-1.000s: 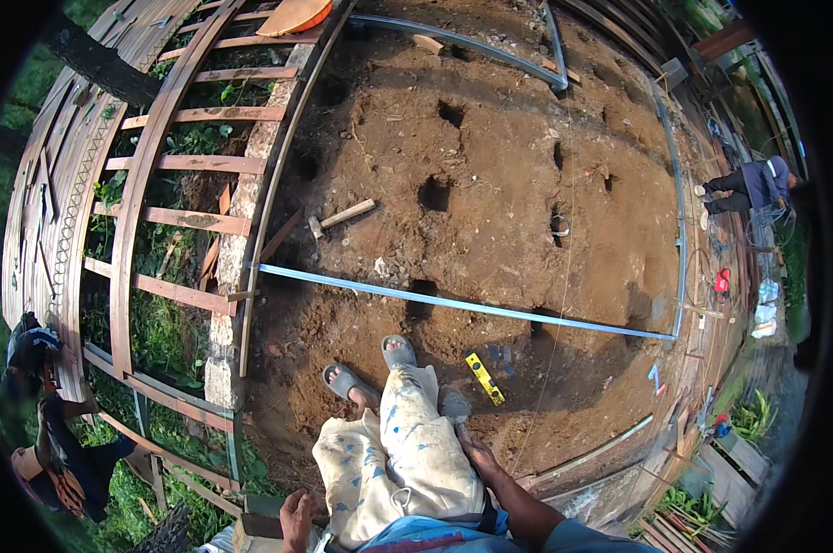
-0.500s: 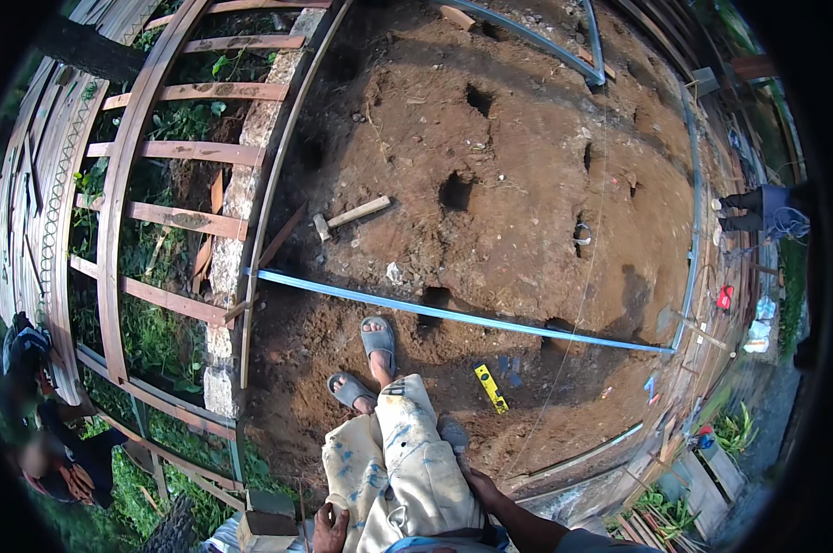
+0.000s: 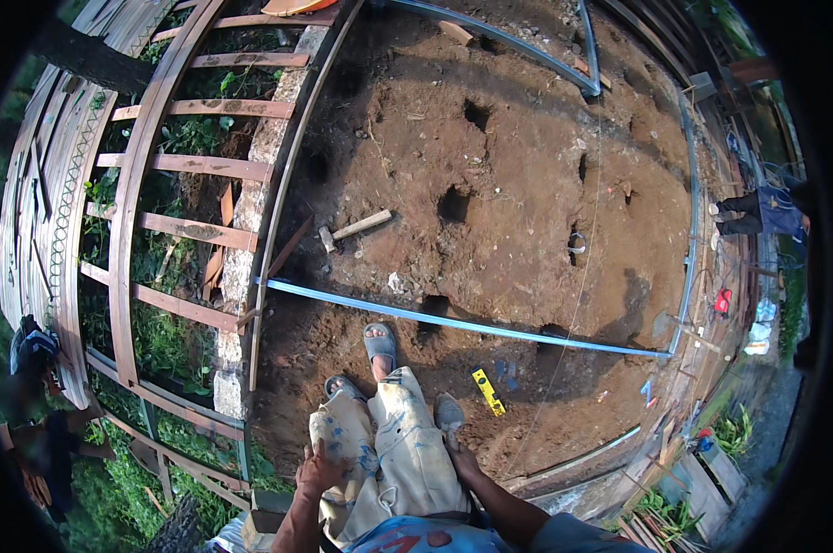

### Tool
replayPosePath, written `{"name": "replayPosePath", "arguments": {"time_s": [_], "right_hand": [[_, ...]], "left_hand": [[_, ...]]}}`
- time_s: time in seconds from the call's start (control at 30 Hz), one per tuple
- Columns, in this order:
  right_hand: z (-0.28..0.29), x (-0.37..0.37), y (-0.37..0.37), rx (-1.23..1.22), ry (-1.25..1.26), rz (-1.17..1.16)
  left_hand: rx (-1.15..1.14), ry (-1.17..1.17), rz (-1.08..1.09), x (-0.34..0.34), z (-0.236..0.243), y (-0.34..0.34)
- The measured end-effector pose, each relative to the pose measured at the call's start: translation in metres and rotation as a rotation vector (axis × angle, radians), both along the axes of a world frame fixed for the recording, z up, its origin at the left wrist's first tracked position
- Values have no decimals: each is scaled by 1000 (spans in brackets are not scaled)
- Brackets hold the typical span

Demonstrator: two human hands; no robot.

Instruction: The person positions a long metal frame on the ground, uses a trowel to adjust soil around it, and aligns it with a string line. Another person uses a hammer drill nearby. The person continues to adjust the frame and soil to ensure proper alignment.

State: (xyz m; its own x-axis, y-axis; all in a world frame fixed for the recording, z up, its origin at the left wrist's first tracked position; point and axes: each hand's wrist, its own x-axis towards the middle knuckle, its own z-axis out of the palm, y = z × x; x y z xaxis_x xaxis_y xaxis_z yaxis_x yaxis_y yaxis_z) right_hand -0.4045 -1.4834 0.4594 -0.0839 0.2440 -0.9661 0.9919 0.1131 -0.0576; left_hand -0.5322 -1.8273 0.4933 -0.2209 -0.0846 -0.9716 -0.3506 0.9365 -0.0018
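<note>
My left hand [image 3: 319, 470] lies against the left thigh of my paint-stained beige trousers [image 3: 418, 458], fingers stretched out and holding nothing visible. Beside my right knee, my right hand [image 3: 461, 453] is closed on a trowel [image 3: 449, 414], its greyish, dirt-coated blade pointing away from me. The handle is hidden in the hand. A yellow spirit level [image 3: 488, 392] lies on the soil to the right of the trowel. In front of my sandalled feet, a long blue-grey metal channel [image 3: 463, 319] runs across the ground.
Several holes, one of them a dark hole [image 3: 453, 205], are dug in the soil. A wooden-handled hammer [image 3: 355, 229] lies beyond the channel. A timber frame [image 3: 131, 240] stands left. A thin string [image 3: 578, 304] crosses the right side. One person [image 3: 762, 214] stands far right, another [image 3: 52, 433] at left.
My left hand has moved forward along my thigh. My right hand and the trowel have shifted slightly forward. The person at left has changed posture.
</note>
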Motion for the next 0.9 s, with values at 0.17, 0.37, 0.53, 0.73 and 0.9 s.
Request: {"name": "replayPosePath", "arguments": {"time_s": [0.17,0.37,0.53,0.73,0.9], "right_hand": [[0,-6,-17,84,108,146],[29,0,-63,110,65,-14],[46,19,-134,81,96,-297],[54,65,-206,301,147,-73],[35,131,-236,228,220,-395]], "left_hand": [[65,285,65,-74,0,-24],[416,633,435,-103,-6,-39],[663,356,530,-94,4,-51],[577,306,258,-128,18,-97],[432,406,-2,-144,-2,-139]]}}
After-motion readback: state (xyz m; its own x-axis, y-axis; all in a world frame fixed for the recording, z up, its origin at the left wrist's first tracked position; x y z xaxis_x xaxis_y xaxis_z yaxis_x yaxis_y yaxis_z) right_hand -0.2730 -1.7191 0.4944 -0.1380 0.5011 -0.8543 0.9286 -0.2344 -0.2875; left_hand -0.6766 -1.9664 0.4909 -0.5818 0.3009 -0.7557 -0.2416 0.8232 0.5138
